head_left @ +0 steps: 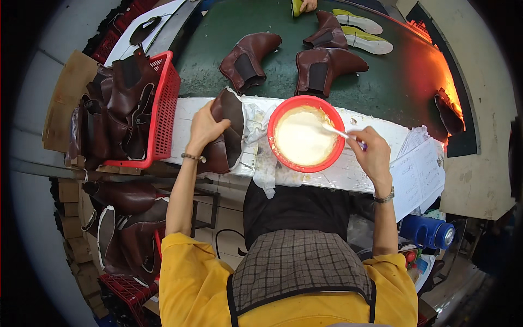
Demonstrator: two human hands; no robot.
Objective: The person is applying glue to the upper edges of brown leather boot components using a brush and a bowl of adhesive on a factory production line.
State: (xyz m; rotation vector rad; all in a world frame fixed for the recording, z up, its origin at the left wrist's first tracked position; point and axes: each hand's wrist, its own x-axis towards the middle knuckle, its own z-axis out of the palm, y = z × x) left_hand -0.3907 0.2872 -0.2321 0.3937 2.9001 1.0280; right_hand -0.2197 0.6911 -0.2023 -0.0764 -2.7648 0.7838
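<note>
My left hand (205, 129) is closed on the upper edge of a brown leather boot upper (219, 152). The upper lies over the white bench at the left, its dark grey lining turned toward the bowl. In my right hand (373, 154) is a thin brush (334, 130) with a white handle. Its tip reaches into a red plastic bowl (305, 168) of cream-coloured paste (304, 143), where the bristles cannot be made out. A crumpled, paste-stained cloth (267, 170) lies beside and partly under the bowl.
A red basket (164, 109) heaped with boot uppers stands at the left, with more uppers (131, 234) below. Brown boots (248, 60) and yellow-green shoes (362, 41) stand on the green surface (201, 71), near another person's hand (309, 5). Papers (417, 177) and a blue bottle (427, 231) sit right.
</note>
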